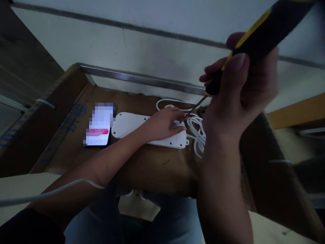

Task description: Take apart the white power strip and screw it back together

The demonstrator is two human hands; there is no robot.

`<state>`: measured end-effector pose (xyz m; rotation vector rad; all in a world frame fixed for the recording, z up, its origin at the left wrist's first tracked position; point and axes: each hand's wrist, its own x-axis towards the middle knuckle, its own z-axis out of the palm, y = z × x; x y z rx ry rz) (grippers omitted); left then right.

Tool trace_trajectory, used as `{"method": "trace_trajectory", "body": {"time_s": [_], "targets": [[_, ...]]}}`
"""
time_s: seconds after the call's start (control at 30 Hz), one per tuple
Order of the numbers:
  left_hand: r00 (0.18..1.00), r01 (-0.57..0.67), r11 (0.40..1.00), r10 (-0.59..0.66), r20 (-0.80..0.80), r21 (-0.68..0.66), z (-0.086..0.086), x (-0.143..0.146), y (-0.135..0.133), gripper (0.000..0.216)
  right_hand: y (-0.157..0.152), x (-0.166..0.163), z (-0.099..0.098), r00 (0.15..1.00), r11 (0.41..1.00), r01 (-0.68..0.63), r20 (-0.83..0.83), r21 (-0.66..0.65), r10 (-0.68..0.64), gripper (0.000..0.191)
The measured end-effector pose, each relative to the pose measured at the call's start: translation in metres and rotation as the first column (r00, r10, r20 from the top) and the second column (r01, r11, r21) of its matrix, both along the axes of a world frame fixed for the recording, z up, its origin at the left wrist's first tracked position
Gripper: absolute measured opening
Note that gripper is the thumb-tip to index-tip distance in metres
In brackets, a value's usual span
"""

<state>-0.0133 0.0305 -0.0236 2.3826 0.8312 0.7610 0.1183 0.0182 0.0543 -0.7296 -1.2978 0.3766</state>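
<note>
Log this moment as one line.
left hand: steadies power strip | right hand: screwdriver, tip at strip | phone beside

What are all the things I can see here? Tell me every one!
power strip: one, white, flat on the cardboard, middle
cable: one, white, coiled at the strip's right end
screwdriver: one, black and yellow handle, tip down at the strip
phone: one, screen lit, left of the strip
cardboard: one sheet, brown, under everything
small screws: tiny, brassy, on the cardboard in front of the strip; count unclear
left hand: one, pressing on the strip
right hand: one, gripping the screwdriver
</note>
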Motion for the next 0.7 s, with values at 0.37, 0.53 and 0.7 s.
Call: {"method": "trace_trajectory", "body": {"time_s": [0.37, 0.53, 0.7], "targets": [[0.993, -0.096, 0.995, 0.096, -0.076, -0.006, 0.004, 0.007, 0.001, 0.025, 0.008, -0.011, 0.001, 0.970, 0.998, -0.024, -0.241, 0.055, 0.037, 0.037], [0.985, -0.115, 0.993, 0.111, -0.129, -0.026, 0.005, 0.005, -0.003, 0.026, 0.013, -0.006, -0.003, 0.975, 0.996, -0.086, -0.202, 0.025, 0.089, 0.035], [0.974, -0.110, 0.993, 0.101, -0.201, -0.036, 0.004, 0.005, -0.005, 0.047, 0.019, -0.008, -0.008, 0.960, 0.994, -0.111, -0.260, 0.005, 0.108, 0.043]]}}
